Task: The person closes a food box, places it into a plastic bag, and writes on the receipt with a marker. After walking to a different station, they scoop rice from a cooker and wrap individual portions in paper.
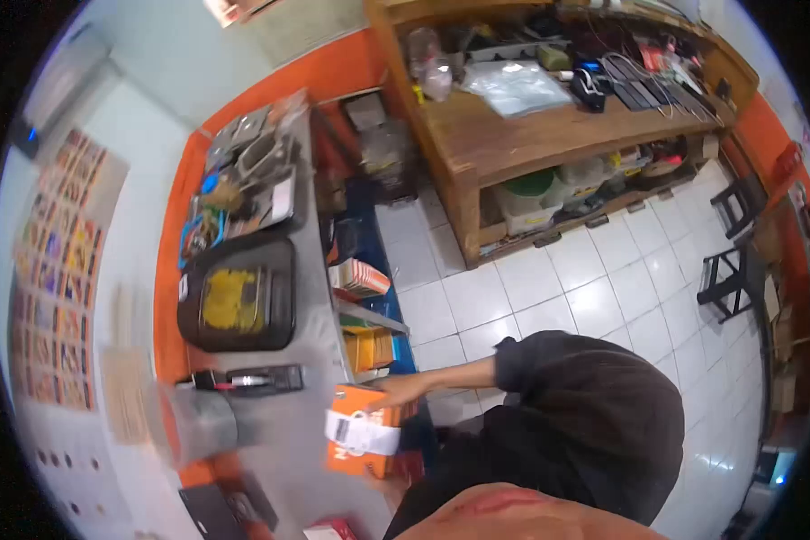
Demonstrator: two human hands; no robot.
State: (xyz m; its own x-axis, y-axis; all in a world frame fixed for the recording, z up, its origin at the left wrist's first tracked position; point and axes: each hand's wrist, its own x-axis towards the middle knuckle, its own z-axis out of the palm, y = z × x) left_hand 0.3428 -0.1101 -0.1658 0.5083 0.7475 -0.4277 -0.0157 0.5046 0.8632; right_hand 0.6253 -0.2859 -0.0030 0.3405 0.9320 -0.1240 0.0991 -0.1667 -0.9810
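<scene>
An orange cardboard box (355, 459) with a white barcode label stuck across it is held at the edge of a grey metal counter (306, 423). My right hand (405, 389), reaching in from a dark sleeve, grips the box's upper edge. Low on the other side, my left hand (390, 486) is at the bottom edge of the box. Most of its fingers are hidden behind the box. Beside the box on the counter lies a black device (261, 381).
A black tray (283, 315) with a yellow-topped item and cluttered parts (252, 171) occupy the counter. Small boxes (362, 279) sit on a shelf below its edge. A wooden workbench (504, 144) stands ahead. Black stools (729, 283) are at right on the tiled floor.
</scene>
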